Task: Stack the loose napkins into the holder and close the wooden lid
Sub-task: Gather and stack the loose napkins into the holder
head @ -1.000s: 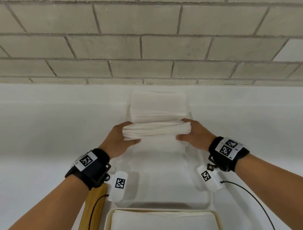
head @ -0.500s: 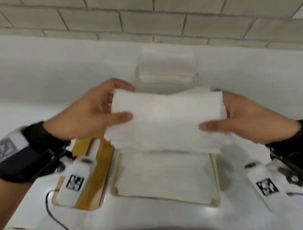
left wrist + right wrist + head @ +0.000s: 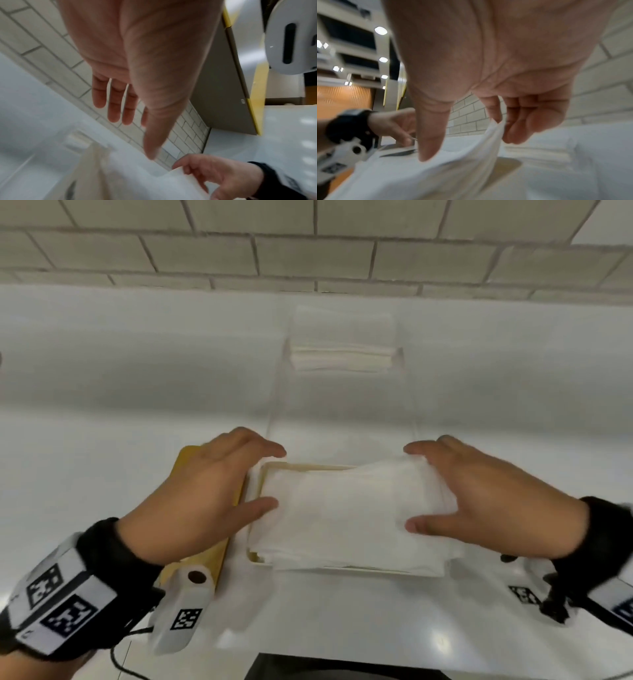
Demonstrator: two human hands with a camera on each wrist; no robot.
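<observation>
A stack of white napkins (image 3: 342, 518) lies in the cream-rimmed holder (image 3: 308, 466), its right end raised a little. My right hand (image 3: 411, 487) grips that end, thumb on top and fingers curled under, as the right wrist view shows around the napkins (image 3: 419, 175). My left hand (image 3: 274, 479) is at the stack's left end with fingers straight and only the thumb tip touching the napkins (image 3: 137, 182). The wooden lid (image 3: 215, 559) lies flat on the table left of the holder, partly under my left hand.
A second napkin pile (image 3: 344, 357) sits at the far end of a clear tray (image 3: 277, 412) beyond the holder. The white table (image 3: 102, 405) runs back to a brick wall (image 3: 308, 251).
Both hands carried the napkin stack from the far tray toward me and lowered it onto the holder. My left hand's fingers have straightened off the stack.
</observation>
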